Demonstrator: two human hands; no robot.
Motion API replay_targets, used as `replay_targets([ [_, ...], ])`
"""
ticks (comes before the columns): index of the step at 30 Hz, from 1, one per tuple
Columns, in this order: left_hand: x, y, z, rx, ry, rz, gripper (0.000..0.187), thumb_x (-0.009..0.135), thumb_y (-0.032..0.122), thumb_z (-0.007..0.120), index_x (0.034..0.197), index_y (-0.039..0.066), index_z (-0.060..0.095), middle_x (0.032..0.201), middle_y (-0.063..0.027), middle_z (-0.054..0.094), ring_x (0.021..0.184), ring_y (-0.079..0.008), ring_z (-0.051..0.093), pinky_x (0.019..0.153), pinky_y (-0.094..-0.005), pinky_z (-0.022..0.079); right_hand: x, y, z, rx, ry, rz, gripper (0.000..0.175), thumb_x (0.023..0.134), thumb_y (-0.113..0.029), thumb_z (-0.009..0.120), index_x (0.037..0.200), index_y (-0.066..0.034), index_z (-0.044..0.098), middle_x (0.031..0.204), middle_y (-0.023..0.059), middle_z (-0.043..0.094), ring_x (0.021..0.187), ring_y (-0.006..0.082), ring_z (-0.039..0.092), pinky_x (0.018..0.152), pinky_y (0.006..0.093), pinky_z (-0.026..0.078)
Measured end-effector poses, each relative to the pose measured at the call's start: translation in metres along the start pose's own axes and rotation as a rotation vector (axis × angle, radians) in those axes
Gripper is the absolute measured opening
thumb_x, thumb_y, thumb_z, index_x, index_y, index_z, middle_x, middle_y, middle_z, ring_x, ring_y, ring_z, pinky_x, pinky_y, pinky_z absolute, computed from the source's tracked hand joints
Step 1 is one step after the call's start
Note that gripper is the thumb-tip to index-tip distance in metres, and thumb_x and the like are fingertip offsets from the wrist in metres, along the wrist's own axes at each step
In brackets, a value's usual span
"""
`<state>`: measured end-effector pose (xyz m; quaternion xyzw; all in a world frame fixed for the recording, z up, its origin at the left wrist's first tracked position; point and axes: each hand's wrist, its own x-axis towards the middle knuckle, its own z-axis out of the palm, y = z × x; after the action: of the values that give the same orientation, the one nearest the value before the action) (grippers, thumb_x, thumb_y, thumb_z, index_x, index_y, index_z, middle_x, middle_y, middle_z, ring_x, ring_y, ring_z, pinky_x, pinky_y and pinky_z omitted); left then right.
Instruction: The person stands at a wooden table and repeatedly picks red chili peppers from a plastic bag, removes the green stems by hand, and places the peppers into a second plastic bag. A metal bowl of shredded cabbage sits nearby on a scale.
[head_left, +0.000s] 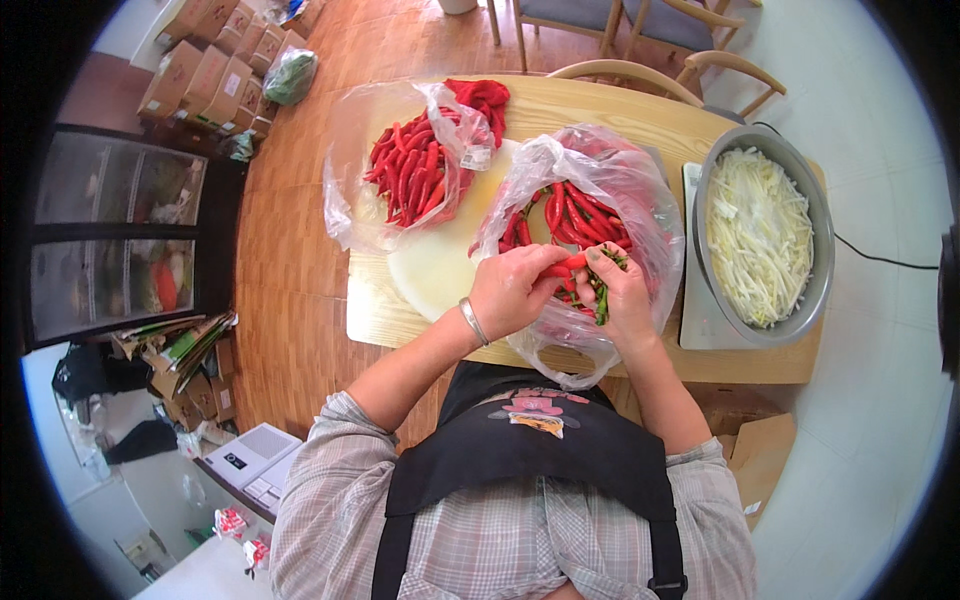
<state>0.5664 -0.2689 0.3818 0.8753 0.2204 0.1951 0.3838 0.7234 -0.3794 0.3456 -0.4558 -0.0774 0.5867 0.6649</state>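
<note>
My left hand (517, 289), with a silver bangle at its wrist, is closed on red chili peppers (559, 268). Close beside it, my right hand (621, 289) holds a bunch of green chili stems (602, 289), and its thumb meets the end of a red pepper. Both hands are over the near side of an open clear plastic bag (652, 195) of red chilies (581, 214), some with green stems. Farther left lies a second clear bag (345, 202) with a heap of red chilies (412, 176). A round pale board (420, 274) lies partly beneath the bags.
At right, a metal bowl (823, 247) of pale cut strips (757, 240) sits on a flat white appliance (709, 330) with a black cord (885, 259). A red cloth (484, 101) lies at the wooden table's (367, 307) far edge. Wooden chairs (630, 71) stand beyond.
</note>
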Motion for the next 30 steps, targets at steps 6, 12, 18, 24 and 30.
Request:
replay_targets([
  [6,-0.019,0.011,0.004,-0.095,0.174,-0.004,0.022,0.085,0.002,0.072,0.107,0.002,0.067,0.089,-0.0143,0.069,0.077,-0.0296,0.069,0.066,-0.0353,0.054,-0.009,-0.007,0.016,0.317,-0.053,0.286,0.021,0.102,-0.025,0.057,0.090,-0.0076,0.062,0.069,0.0025,0.059,0.047,0.0074,0.048,0.041,0.0210,0.035],
  [12,-0.035,0.004,-0.025,0.016,0.175,0.065,0.022,0.080,0.005,0.074,0.102,0.007,0.070,0.080,-0.0100,0.065,0.073,-0.0286,0.065,0.063,-0.0365,0.051,-0.020,0.003,0.030,0.261,-0.111,0.222,0.015,0.098,-0.019,0.061,0.091,-0.0060,0.061,0.068,0.0027,0.057,0.048,0.0077,0.048,0.043,0.0210,0.038],
  [18,-0.082,-0.019,-0.083,0.000,0.279,0.039,0.024,0.078,0.004,0.075,0.101,0.007,0.070,0.081,-0.0083,0.065,0.074,-0.0284,0.064,0.063,-0.0365,0.051,-0.015,0.037,0.098,0.427,-0.207,0.392,0.019,0.098,-0.022,0.060,0.095,-0.0038,0.061,0.067,0.0022,0.053,0.046,0.0077,0.042,0.045,0.0235,0.034],
  [24,-0.178,-0.100,-0.159,-0.185,0.424,-0.377,0.016,0.089,-0.002,0.068,0.104,0.003,0.068,0.085,-0.0077,0.068,0.073,-0.0164,0.065,0.064,-0.0293,0.050,0.027,0.103,0.212,0.584,-0.529,0.485,0.018,0.100,-0.024,0.056,0.101,-0.0056,0.057,0.077,0.0031,0.055,0.048,0.0077,0.043,0.045,0.0247,0.035],
  [30,-0.284,-0.213,-0.224,-0.551,0.826,-0.857,0.018,0.097,0.005,0.062,0.114,0.003,0.062,0.089,-0.0037,0.070,0.075,-0.0090,0.064,0.067,-0.0233,0.051,0.109,0.231,0.315,0.501,-0.324,0.904,0.014,0.097,-0.020,0.055,0.107,-0.0105,0.059,0.092,0.0089,0.060,0.065,0.0173,0.053,0.046,0.0278,0.037],
])
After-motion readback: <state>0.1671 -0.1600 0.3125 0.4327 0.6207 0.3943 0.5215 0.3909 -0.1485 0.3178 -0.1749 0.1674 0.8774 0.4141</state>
